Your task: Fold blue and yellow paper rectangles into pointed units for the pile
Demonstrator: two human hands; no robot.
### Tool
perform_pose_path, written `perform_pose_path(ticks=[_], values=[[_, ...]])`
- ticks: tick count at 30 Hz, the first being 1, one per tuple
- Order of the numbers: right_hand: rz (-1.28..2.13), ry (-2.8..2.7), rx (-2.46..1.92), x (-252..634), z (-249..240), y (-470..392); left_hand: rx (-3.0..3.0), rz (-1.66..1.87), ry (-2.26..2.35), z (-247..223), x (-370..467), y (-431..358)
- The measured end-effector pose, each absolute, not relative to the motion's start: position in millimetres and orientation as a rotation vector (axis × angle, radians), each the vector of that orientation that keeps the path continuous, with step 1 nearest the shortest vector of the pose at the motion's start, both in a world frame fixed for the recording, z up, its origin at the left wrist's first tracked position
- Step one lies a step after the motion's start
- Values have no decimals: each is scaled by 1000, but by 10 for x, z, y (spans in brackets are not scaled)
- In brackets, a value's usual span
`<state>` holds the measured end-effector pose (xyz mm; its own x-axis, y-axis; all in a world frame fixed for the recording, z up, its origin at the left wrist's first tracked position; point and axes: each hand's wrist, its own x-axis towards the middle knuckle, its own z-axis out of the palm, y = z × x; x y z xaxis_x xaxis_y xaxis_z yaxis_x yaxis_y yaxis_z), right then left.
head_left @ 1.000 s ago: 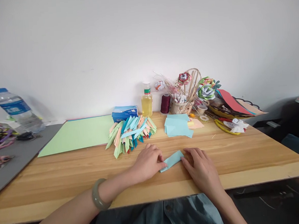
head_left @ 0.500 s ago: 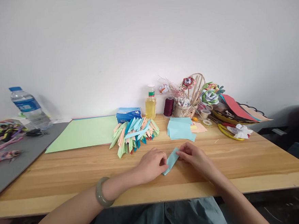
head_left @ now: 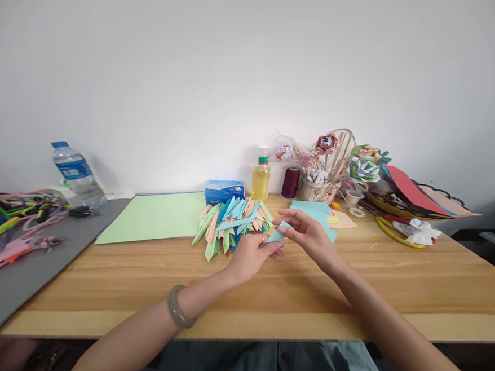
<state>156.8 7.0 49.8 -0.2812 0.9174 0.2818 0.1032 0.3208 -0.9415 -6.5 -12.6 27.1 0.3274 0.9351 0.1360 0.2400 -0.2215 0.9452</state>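
A small folded strip of light blue paper point(head_left: 276, 235) is held above the wooden table, between my two hands. My left hand point(head_left: 252, 256), a ring on one finger, grips its lower left end between thumb and fingers. At the upper right end, the thumb and fingers of my right hand point(head_left: 308, 235) pinch the paper. Just behind my left hand lies a pile of folded paper strips point(head_left: 225, 224) in green, blue, peach and red. Light blue paper sheets point(head_left: 317, 210) lie behind my right hand, which partly hides them.
Green paper point(head_left: 152, 217) lies at the left, beside a grey mat point(head_left: 77, 234) with pink pliers point(head_left: 14, 250) and a water bottle point(head_left: 77, 175). Along the wall stand a blue tissue pack point(head_left: 225, 191), a yellow liquid bottle point(head_left: 261, 179), dark red thread point(head_left: 290, 183) and a basket point(head_left: 316, 192).
Both hands have lifted the blue paper off the table and moved it away from me. It appears folded shorter now. The camera view has shifted left.
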Motion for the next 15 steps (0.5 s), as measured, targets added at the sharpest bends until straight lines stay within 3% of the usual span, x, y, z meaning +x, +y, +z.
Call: perform_pose_path(ticks=[5,15], values=[[1045,-1728,-1078,1583,465,51,1592,1020,1098,282,-56,-132],[1128,-1676,-933,1597,496,14,1394,935,952,301,-59,-135]])
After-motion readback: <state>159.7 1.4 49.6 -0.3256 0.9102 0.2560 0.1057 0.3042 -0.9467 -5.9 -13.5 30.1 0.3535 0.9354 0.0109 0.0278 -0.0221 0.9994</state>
